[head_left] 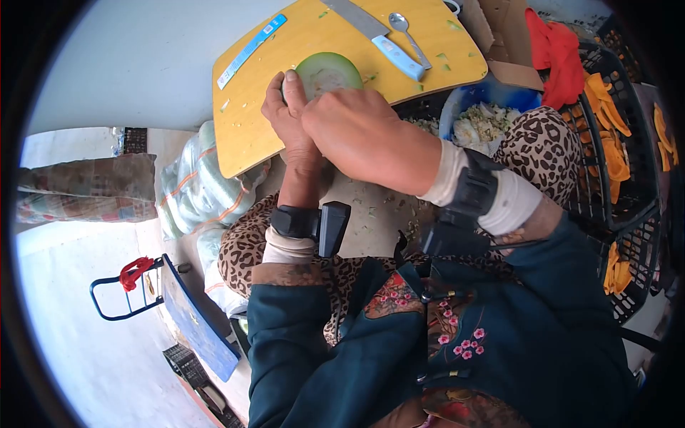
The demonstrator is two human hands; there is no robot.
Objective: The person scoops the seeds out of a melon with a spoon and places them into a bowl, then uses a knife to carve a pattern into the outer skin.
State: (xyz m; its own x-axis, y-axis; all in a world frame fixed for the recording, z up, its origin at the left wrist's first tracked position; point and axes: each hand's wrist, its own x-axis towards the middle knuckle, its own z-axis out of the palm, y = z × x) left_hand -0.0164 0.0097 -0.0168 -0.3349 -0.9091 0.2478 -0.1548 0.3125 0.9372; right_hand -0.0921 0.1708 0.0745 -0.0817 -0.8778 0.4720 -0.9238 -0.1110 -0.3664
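Observation:
A round, green-rimmed cut gourd (330,71) with a pale inside is at the near edge of the yellow table (264,121). My left hand (287,107) grips its left side, thumb raised along the rim. My right hand (349,125) is a closed fist across the gourd's near side, against the left hand; what it holds, if anything, is hidden. Beyond lie a cleaver-like knife with a light blue handle (397,57), a metal spoon (410,39), and a flat blue-and-white strip (252,51).
A blue basin (460,107) of pale pulp and seeds stands right of the table, near my knee. Black crates (596,160) with orange strips are at the right, beside a cardboard box (503,36). Stuffed plastic bags (207,182) sit at the left.

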